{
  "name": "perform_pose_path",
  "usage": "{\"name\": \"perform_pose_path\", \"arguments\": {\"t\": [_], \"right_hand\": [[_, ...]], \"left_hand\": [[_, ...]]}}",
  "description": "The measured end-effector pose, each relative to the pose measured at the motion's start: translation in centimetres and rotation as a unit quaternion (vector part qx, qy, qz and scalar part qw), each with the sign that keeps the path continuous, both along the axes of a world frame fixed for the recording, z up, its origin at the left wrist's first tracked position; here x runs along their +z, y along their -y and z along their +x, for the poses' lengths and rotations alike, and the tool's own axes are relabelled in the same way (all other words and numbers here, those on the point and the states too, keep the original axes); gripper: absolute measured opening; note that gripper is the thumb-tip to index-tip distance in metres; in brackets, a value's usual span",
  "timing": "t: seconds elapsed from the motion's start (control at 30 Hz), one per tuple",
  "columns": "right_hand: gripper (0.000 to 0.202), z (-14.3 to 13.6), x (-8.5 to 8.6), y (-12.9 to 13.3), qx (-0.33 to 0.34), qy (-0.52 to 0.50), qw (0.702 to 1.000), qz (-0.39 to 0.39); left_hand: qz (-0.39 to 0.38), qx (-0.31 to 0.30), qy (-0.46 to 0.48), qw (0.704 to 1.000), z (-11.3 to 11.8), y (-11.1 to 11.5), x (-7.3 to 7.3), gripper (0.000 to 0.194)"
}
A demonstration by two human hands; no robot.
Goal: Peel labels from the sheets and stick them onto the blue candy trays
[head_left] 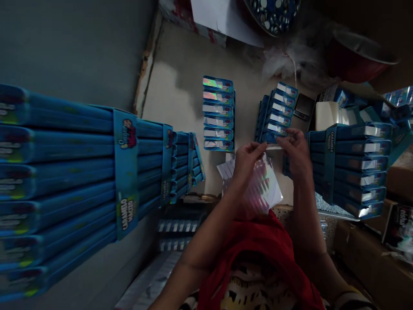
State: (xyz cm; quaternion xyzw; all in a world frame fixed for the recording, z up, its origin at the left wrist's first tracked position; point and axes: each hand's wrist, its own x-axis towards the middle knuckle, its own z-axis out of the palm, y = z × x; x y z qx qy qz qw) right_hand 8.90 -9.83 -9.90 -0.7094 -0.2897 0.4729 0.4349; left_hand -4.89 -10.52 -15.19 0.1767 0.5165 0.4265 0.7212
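Observation:
My left hand [247, 161] is closed in a pinch, thumb against fingers, at one end of a thin white strip [274, 147]. My right hand [297, 148] pinches close to the other end, beside the lowest blue box end of a leaning box stack [279, 107]; what its fingertips hold is too small to make out. The upper box ends of that stack carry pale labels, while the lowest shows blue. Under my left wrist lies a shiny, iridescent sheet of labels [266, 185], with more pale sheets [226, 170] beside it.
Another box stack [218, 114] stands on the pale tabletop [187, 64]. Banded blue boxes [77, 181] fill the left, and a banded bundle [351, 161] sits at right. Behind are a small scale [303, 106], a red bowl [358, 58] and a bowl of wrapped pieces [274, 13].

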Motion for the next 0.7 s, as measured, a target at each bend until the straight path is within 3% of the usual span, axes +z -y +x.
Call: {"name": "perform_pose_path", "arguments": {"t": [0.13, 0.3, 0.53, 0.7], "right_hand": [[0.050, 0.1, -0.8, 1.5, -0.047, 0.004, 0.999, 0.005], [0.041, -0.1, -2.8, 0.3, -0.088, 0.114, 0.989, 0.016], [0.034, -0.4, -4.0, -0.8, -0.050, 0.195, 0.980, 0.004], [0.037, 0.0, -4.5, -0.3, -0.038, 0.281, 0.959, -0.004]], "left_hand": [[0.082, -0.015, -0.158, 0.984, -1.1, -0.9, 0.3, 0.025], [0.133, -0.028, -0.284, 0.949, -0.6, -3.2, -0.1, 0.022], [0.134, -0.042, -0.302, 0.943, -0.4, -4.3, -1.8, 0.021], [0.111, -0.025, -0.254, 0.960, 1.4, -3.7, -3.9, 0.023]]}}
